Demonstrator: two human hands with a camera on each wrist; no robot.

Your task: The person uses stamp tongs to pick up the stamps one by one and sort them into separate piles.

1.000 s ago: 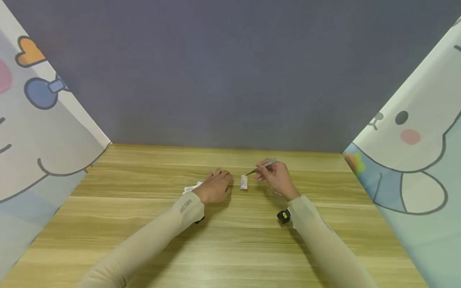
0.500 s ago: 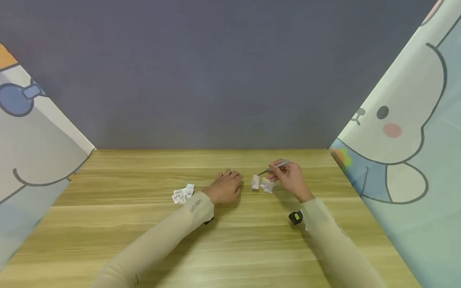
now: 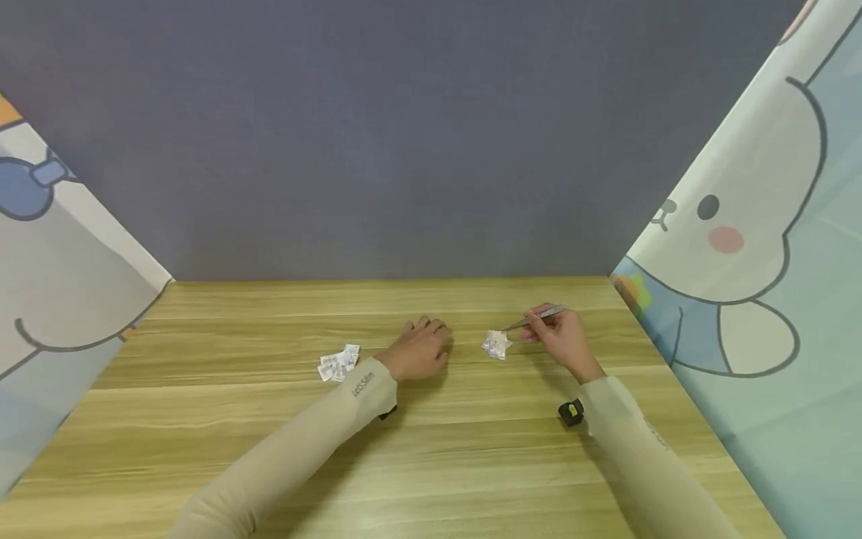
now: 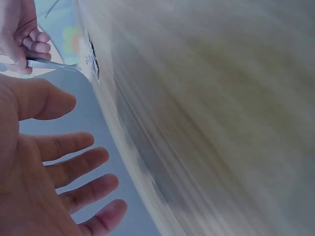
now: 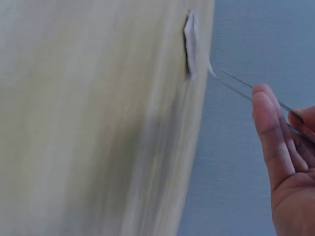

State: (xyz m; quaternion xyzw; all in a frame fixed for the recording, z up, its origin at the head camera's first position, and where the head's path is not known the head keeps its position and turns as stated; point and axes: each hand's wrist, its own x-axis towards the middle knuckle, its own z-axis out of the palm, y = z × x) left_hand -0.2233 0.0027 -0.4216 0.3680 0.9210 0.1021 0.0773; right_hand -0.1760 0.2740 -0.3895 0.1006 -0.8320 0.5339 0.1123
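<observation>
In the head view my right hand (image 3: 564, 340) pinches metal tweezers (image 3: 535, 317), whose tips reach a small overlapping pile of white printed packets (image 3: 496, 343). From the right wrist the tweezers (image 5: 283, 105) have their prongs apart, with a thin white edge at one tip beside the packets (image 5: 192, 44). My left hand (image 3: 417, 348) is low over the wooden table, left of that pile. Its fingers are spread and loosely bent in the left wrist view, the hand (image 4: 54, 157) holding nothing. Another cluster of white packets (image 3: 339, 364) lies left of my left wrist.
The wooden table (image 3: 444, 464) ends at a dark grey-blue panel (image 3: 384, 150) behind. Cartoon-printed sheets flank it on the left (image 3: 81, 277) and right (image 3: 747, 224). A black device (image 3: 571, 412) sits at my right wrist.
My right hand has moved right with the tweezers. The single packet that was at their tips, left of the pile, is now over the pile. The head view has shifted; my left hand stays put.
</observation>
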